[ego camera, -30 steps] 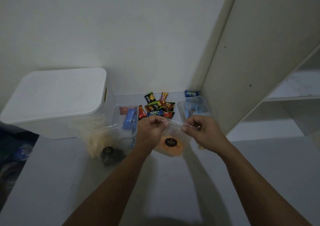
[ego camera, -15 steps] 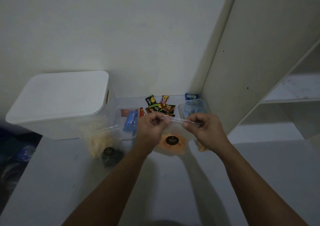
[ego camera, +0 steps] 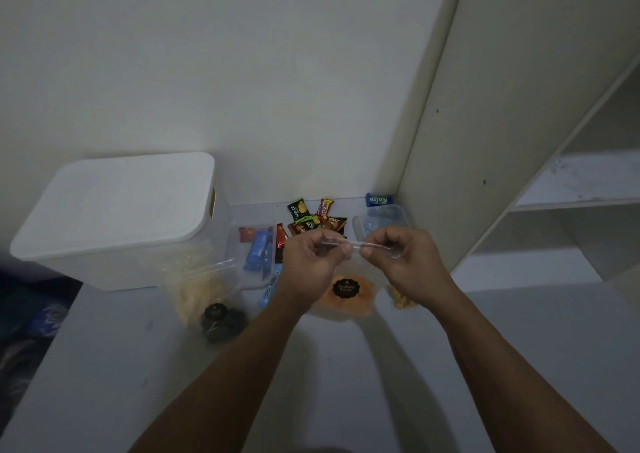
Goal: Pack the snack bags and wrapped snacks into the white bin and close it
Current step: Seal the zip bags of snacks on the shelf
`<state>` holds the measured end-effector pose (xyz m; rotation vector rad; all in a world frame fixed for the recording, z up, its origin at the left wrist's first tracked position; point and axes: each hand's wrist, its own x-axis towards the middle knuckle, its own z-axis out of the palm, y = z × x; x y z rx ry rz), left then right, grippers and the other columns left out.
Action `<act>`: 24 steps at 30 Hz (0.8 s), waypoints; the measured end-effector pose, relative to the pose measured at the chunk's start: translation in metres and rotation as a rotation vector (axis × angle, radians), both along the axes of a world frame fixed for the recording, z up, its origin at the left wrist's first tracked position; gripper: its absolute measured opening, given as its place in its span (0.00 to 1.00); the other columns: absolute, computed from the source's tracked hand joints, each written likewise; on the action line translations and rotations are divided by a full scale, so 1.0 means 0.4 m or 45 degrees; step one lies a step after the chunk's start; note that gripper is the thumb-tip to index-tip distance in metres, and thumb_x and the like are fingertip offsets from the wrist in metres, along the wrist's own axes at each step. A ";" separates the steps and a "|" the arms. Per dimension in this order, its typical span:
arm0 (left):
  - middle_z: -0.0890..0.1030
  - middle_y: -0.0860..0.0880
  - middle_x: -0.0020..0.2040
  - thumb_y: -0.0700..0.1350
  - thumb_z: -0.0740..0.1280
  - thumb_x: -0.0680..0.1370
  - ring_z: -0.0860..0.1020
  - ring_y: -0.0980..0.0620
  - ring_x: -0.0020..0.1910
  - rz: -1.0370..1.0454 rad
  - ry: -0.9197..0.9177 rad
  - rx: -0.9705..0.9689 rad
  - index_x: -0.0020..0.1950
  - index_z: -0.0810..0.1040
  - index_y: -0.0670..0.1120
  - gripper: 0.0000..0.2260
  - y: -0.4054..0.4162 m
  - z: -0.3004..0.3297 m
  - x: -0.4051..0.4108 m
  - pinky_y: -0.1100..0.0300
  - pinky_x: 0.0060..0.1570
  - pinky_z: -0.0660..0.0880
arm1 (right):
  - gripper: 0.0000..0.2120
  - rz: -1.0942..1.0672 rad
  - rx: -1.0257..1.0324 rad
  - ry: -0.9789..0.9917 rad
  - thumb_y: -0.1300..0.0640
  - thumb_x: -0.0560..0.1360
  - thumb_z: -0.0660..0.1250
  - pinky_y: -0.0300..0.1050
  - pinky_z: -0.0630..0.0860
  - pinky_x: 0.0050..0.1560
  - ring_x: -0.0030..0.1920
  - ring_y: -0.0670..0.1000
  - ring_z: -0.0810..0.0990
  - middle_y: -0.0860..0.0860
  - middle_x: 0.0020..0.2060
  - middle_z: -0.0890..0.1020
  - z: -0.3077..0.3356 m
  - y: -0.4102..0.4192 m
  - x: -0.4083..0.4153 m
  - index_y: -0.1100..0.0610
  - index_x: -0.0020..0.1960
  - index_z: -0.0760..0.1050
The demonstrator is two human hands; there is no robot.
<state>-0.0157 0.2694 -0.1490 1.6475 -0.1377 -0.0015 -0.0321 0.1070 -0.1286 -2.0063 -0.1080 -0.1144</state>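
My left hand [ego camera: 311, 258] and my right hand [ego camera: 401, 262] both pinch the clear zip top of an orange snack bag [ego camera: 346, 295] with a round black label, which hangs below them over the table. The white bin [ego camera: 114, 217] stands at the back left with its lid on. A clear bag of pale yellow chips [ego camera: 201, 289] with a black label leans in front of the bin. Several wrapped snacks [ego camera: 311, 220] lie by the back wall, and blue wrapped bars [ego camera: 258, 255] lie in a clear tray.
A clear container [ego camera: 381, 218] with blue packets and a blue Kalpa packet [ego camera: 380, 199] sit at the back right by a tall cabinet panel [ego camera: 485, 140]. Another bag of yellow snacks [ego camera: 401, 302] peeks out under my right wrist. Shelves [ego camera: 571, 192] lie right.
My fingers have slid closer together along the bag's zip top, the right thumb moving left. The view has shifted slightly; the bag stays in place.
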 end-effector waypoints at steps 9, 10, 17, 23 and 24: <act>0.84 0.46 0.36 0.33 0.72 0.71 0.82 0.46 0.39 0.110 0.081 -0.083 0.38 0.83 0.47 0.09 0.012 0.017 -0.002 0.49 0.45 0.80 | 0.04 -0.034 -0.061 0.013 0.61 0.73 0.71 0.37 0.71 0.35 0.33 0.44 0.75 0.51 0.33 0.80 -0.001 -0.002 0.003 0.57 0.39 0.79; 0.84 0.47 0.35 0.33 0.72 0.71 0.82 0.49 0.38 0.117 0.060 -0.059 0.38 0.84 0.46 0.07 0.010 0.017 -0.003 0.52 0.44 0.81 | 0.04 -0.017 -0.069 -0.002 0.61 0.73 0.71 0.37 0.71 0.35 0.33 0.44 0.75 0.51 0.33 0.80 0.000 0.001 0.002 0.57 0.39 0.79; 0.84 0.48 0.36 0.34 0.71 0.72 0.81 0.51 0.37 0.045 0.028 -0.043 0.41 0.84 0.42 0.05 0.009 0.024 -0.014 0.60 0.40 0.79 | 0.06 -0.084 -0.107 -0.086 0.63 0.72 0.71 0.47 0.74 0.40 0.37 0.53 0.78 0.53 0.33 0.81 -0.012 0.010 0.010 0.58 0.37 0.78; 0.83 0.49 0.35 0.35 0.71 0.73 0.80 0.54 0.35 0.149 0.036 -0.057 0.38 0.83 0.46 0.08 0.034 0.021 -0.002 0.62 0.36 0.78 | 0.03 -0.099 -0.007 0.024 0.60 0.72 0.73 0.43 0.73 0.37 0.33 0.49 0.76 0.57 0.34 0.82 -0.001 0.001 0.008 0.56 0.39 0.81; 0.82 0.49 0.35 0.35 0.70 0.73 0.80 0.56 0.35 0.124 0.053 -0.063 0.39 0.82 0.45 0.06 0.037 0.025 -0.002 0.64 0.35 0.76 | 0.04 -0.114 -0.009 0.019 0.61 0.72 0.72 0.43 0.72 0.36 0.33 0.49 0.75 0.58 0.34 0.82 0.001 -0.001 0.009 0.56 0.39 0.81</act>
